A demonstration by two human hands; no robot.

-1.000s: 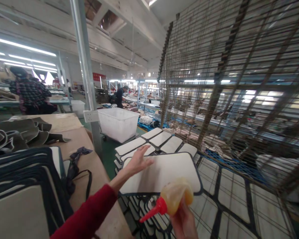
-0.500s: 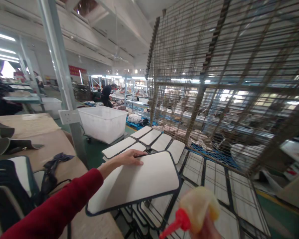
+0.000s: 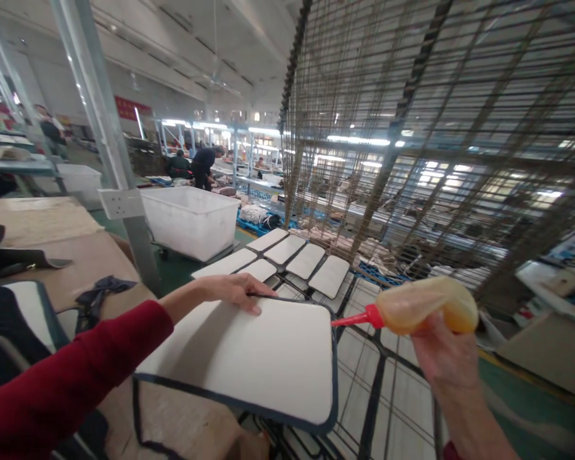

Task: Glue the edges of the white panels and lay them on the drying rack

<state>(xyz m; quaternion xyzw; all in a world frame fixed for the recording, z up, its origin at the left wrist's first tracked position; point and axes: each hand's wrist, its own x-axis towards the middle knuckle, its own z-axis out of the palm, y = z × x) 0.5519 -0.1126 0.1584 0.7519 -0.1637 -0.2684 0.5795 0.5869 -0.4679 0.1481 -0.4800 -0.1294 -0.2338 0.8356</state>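
My left hand [image 3: 237, 291] grips the far edge of a white panel with a dark blue border [image 3: 263, 358], thumb on top of its face. The fingers behind the edge are hidden. My right hand [image 3: 445, 351] is wrapped round a squeeze bottle [image 3: 421, 305] of yellowish liquid, tipped onto its side. Its red nozzle [image 3: 357, 317] points left, with the tip at the panel's right border near the upper right corner. I cannot tell whether any liquid is coming out.
Several similar white panels [image 3: 306, 260] lie on a wire rack ahead, with tall wire grids [image 3: 345, 128] raised behind. A white bin [image 3: 191, 223] stands beyond a metal post [image 3: 96, 96]. Dark-edged pieces [image 3: 9, 332] and a dark cloth [image 3: 105, 291] lie on the left table. People [image 3: 204, 166] work further back.
My right hand has raised the bottle and turned it, bringing the nozzle from below up to the panel's right edge. The held panel sits slightly further left in view.
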